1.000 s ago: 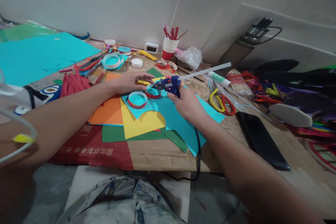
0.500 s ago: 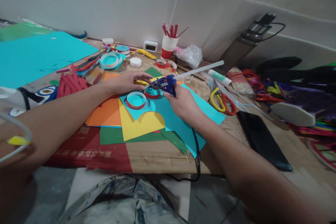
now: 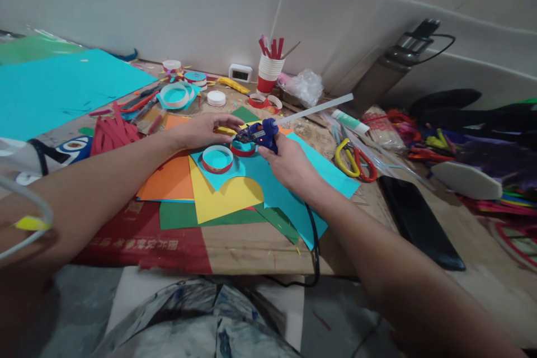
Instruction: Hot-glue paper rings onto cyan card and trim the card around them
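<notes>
My right hand [image 3: 291, 165] is wrapped round the handle of a blue glue gun [image 3: 262, 135] with a small lit red light. A long translucent glue stick [image 3: 316, 110] juts from its back, and its nozzle points left over a red-rimmed paper ring [image 3: 243, 149]. My left hand [image 3: 201, 133] is at that ring's left side, thumb and fingers curved and apart, close to the nozzle; whether the fingertips touch the ring I cannot tell. A second red and white paper ring [image 3: 217, 160] stands nearer me on the cut blue paper [image 3: 279, 179].
Yellow paper [image 3: 226, 201], orange paper [image 3: 168, 182] and green paper lie beneath. Scissors [image 3: 354, 161] and a black phone [image 3: 419, 221] are on the right. Behind stand a paper cup [image 3: 269, 72] of red strips and a bottle [image 3: 386, 70]. The glue gun's cord [image 3: 315, 246] hangs over the front edge.
The glue gun and my right hand have shifted slightly left, the nozzle now nearer my left fingers. My left hand has stayed almost still.
</notes>
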{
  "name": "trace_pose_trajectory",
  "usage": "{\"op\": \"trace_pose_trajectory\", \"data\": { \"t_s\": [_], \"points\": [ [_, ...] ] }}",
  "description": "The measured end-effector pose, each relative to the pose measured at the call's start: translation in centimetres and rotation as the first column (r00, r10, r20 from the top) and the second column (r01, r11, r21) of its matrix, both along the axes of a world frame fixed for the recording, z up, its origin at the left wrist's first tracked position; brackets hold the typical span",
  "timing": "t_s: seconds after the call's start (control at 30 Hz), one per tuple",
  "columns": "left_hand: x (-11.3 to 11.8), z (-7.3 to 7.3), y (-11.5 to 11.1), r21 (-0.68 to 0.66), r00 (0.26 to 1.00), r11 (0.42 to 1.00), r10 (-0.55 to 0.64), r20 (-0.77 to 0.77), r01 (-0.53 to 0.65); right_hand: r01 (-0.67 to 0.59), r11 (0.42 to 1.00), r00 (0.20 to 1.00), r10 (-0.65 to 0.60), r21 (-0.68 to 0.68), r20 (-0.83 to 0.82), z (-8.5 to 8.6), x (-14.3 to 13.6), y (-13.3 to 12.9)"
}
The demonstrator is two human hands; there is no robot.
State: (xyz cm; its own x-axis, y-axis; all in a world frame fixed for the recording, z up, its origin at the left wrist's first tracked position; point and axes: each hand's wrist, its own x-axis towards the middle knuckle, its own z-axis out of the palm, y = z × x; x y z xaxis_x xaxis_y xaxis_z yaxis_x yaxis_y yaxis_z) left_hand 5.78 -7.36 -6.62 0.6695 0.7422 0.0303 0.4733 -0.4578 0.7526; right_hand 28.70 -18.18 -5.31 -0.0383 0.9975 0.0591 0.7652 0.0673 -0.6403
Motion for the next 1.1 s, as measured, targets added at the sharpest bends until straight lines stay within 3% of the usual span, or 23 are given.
{"op": "trace_pose_trajectory", "data": {
  "t_s": [1.1],
  "points": [
    [0.02, -0.33, 0.27, -0.027, 0.999, 0.999, -0.019, 0.044, 0.021, 0.028, 0.999, 1.000, -0.028, -0.017, 0.007, 0.08, 0.05, -0.02]
  ]
}}
